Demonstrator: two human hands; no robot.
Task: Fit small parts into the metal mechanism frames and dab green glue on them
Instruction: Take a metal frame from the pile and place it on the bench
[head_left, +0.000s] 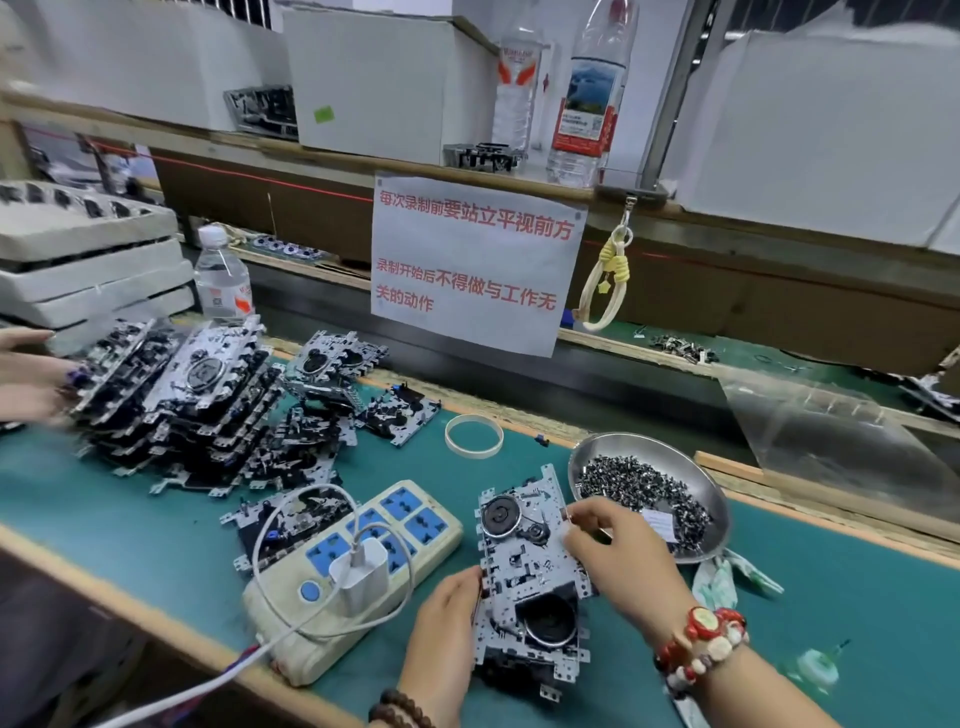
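Note:
A metal mechanism frame (524, 561) with two black wheels lies on the green mat in front of me, on top of another frame. My left hand (444, 618) grips its left edge. My right hand (618, 551) is over its right side, thumb and forefinger pinching a small part at the frame's upper right edge. A steel bowl (696, 467) holding several small dark parts stands just right of the frame. A small glue bottle (821, 667) with a green tip lies at the lower right on the mat.
A tall pile of frames (202, 410) fills the left of the mat, with another person's hands (31, 379) on it. A power strip (358, 571) with charger and cable lies left of my frame. A white ring (474, 435), a water bottle (222, 278) and a paper sign (475, 260) are behind.

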